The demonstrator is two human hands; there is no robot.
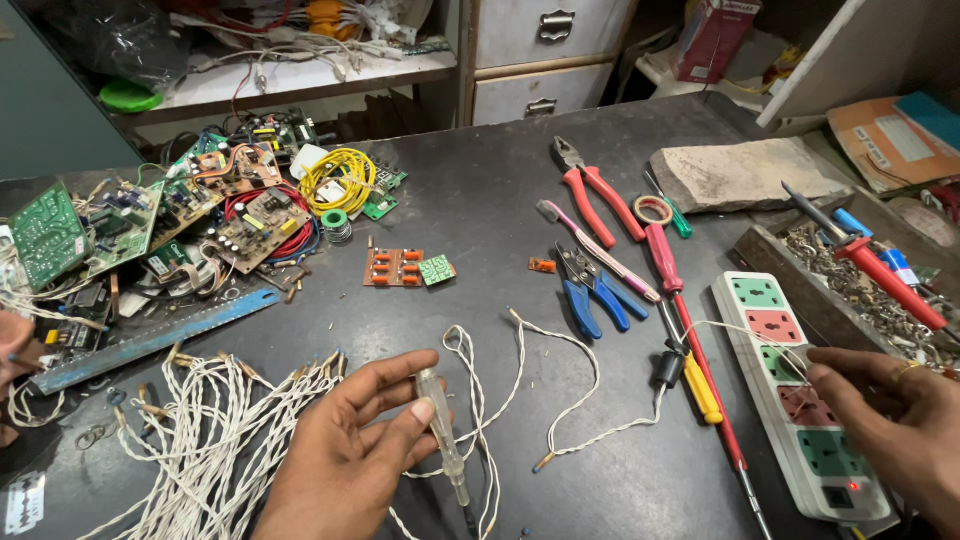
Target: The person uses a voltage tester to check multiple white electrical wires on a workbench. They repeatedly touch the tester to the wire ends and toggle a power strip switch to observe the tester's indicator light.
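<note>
While hands (350, 450) pinch clear tester (441, 432), power strip (800, 400) lines right edge.

Circuit boards (150, 215) and a yellow wire coil (337, 178) lie far left on the table (480, 200), red pliers (592, 190) and blue cutters (592, 290) further right

One head-worn camera looks steeply down and forward across a dark workbench (480, 200). It sits close, both hands entering from the bottom edge.
</note>
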